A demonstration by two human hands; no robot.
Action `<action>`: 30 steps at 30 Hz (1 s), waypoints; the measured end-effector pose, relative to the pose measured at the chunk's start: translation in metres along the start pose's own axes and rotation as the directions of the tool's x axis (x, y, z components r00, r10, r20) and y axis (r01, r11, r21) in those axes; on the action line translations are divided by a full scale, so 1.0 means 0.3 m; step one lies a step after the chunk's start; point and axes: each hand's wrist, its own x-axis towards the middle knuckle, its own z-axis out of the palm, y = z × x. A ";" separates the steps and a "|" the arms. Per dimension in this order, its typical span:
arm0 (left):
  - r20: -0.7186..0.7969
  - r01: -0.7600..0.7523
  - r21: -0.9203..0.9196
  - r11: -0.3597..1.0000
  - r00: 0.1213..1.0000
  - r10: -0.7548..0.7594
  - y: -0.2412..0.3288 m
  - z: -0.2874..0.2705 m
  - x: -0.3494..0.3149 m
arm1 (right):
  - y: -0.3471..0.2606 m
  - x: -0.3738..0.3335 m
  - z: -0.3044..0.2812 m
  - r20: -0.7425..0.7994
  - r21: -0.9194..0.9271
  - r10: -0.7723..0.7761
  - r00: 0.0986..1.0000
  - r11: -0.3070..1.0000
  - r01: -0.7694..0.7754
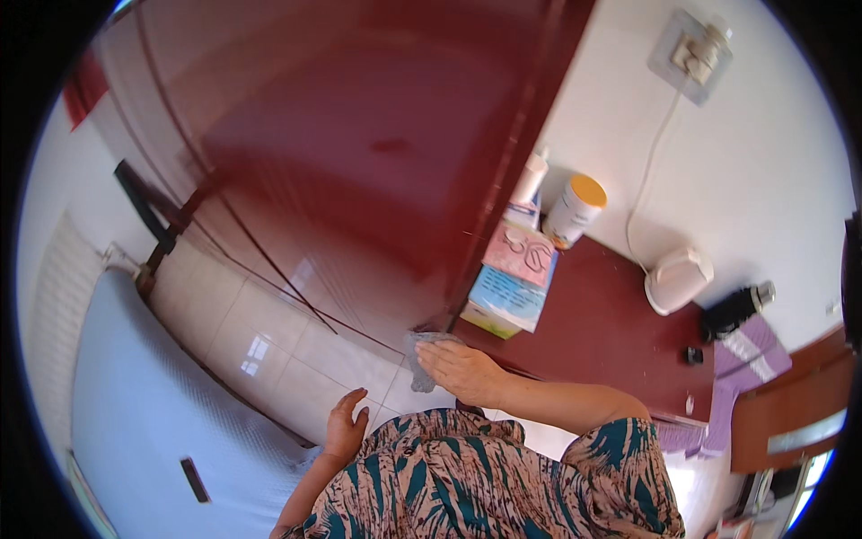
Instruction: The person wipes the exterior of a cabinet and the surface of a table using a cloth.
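One hand (462,370), the right, holds grey cloth (419,375).

The cloth (420,375) looks matt, the cabinet (377,189) glossy.

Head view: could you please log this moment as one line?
right hand: holds grey cloth | left hand: open, empty | boxes: on red table

A floor strip (287,377) is left open between bed (171,404) and cabinet (359,162). On the desk (597,341), the left end is blocked by boxes (516,278).
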 end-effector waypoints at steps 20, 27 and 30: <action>0.527 -0.155 0.045 0.987 0.843 0.108 -0.051 0.426 0.144 | 0.088 -0.972 -0.177 -0.344 0.696 0.908 -0.240 0.075 -0.714; 0.607 -0.115 0.105 0.988 0.794 0.028 0.087 0.569 0.126 | 0.069 -1.246 0.112 -0.053 0.069 0.997 -0.050 -0.046 -0.997; 0.600 -0.055 0.104 0.993 0.800 -0.018 0.089 0.612 0.085 | 0.082 -1.264 0.195 -0.025 0.038 1.000 -0.005 -0.004 -0.999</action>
